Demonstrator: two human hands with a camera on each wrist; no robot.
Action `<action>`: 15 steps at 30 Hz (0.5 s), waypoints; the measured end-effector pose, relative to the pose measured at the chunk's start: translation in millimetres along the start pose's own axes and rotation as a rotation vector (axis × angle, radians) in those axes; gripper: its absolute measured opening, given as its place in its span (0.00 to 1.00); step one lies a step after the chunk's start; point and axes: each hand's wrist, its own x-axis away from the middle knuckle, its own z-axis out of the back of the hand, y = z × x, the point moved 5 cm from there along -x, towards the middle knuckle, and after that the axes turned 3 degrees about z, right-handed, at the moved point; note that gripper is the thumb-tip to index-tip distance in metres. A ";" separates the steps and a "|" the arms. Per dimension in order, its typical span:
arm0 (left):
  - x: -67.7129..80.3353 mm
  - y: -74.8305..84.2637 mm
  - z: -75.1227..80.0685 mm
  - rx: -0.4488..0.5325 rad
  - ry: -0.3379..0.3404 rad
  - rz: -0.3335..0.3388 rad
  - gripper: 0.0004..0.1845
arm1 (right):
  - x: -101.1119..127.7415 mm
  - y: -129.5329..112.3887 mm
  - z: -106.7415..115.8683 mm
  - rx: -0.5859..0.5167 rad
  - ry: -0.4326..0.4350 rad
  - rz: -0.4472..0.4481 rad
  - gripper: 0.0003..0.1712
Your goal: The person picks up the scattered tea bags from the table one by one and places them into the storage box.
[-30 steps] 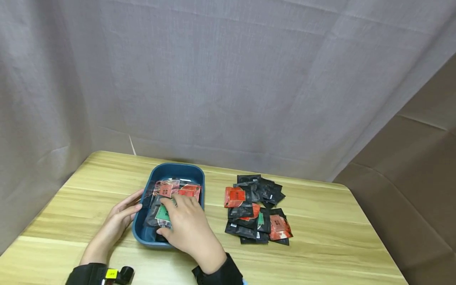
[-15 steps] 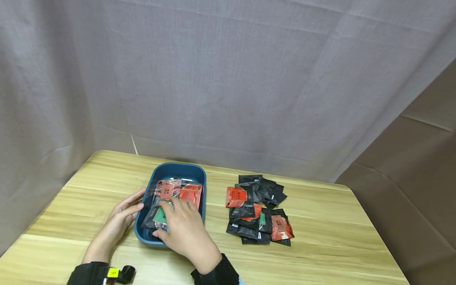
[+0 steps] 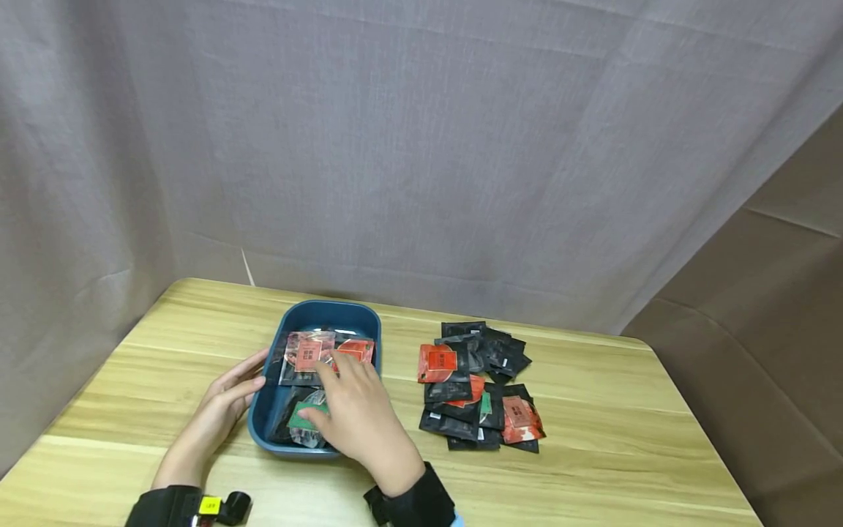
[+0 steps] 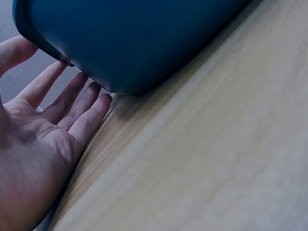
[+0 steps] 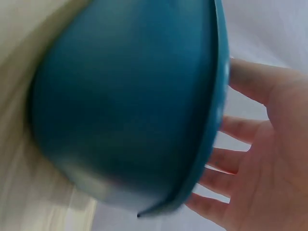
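Observation:
A blue plastic tray [image 3: 259, 428] stands on the table and holds several flat sachets. Inside, a pink-labelled sachet [image 3: 308, 356] and a red-labelled sachet [image 3: 358, 350] lie side by side at the middle; nearer the front is a green-labelled sachet [image 3: 309, 417]. My left hand [image 3: 220, 406] touches the tray's left side with extended fingertips, its thumb by the rim. Over the tray's right part reaches my right hand [image 3: 365, 413], fingers spread above the sachets and thumb at the green label. In the right wrist view, the tray wall hides its fingertips.
To the tray's right, a loose pile of black sachets [image 3: 451, 424], some with red, pink or green labels, lies on the wooden table [image 3: 593, 454]. A grey cloth [image 3: 421, 183] hangs behind the table's back edge.
The green-labelled sachet has shifted toward the tray's front and turned flatter. My right hand has drawn slightly right, uncovering more of the sachets. The left hand stays on the tray.

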 end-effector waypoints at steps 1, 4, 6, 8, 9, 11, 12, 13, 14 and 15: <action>0.0 0.1 -0.1 0.001 -0.001 -0.002 0.26 | 0.3 4.4 1.6 -0.015 0.002 -0.009 0.38; 0.2 -0.1 0.0 0.003 -0.001 0.000 0.26 | 0.8 20.7 6.1 -0.060 0.019 -0.045 0.37; 0.5 -0.1 0.0 0.002 0.004 0.005 0.27 | 2.4 32.5 10.3 -0.094 0.029 -0.085 0.37; 0.7 -0.1 0.2 0.000 0.010 0.011 0.28 | 3.9 44.0 14.0 -0.120 0.041 -0.126 0.36; 0.6 0.1 0.2 -0.001 0.013 0.013 0.28 | 4.9 49.5 15.8 -0.137 0.044 -0.149 0.36; 0.7 0.1 0.1 -0.003 0.015 0.017 0.29 | 7.5 59.2 19.8 -0.166 0.052 -0.189 0.36; 0.7 0.0 0.1 -0.004 0.016 0.018 0.29 | 8.5 64.1 20.9 -0.182 0.057 -0.204 0.36; 0.7 -0.2 0.0 -0.005 0.017 0.019 0.29 | 9.6 68.8 21.8 -0.197 0.063 -0.217 0.36; 0.7 -0.2 -0.1 -0.004 0.016 0.021 0.29 | 10.8 73.6 22.2 -0.211 0.068 -0.232 0.36; 0.8 -0.3 -0.1 -0.005 0.017 0.022 0.29 | 12.0 78.0 22.8 -0.226 0.072 -0.247 0.36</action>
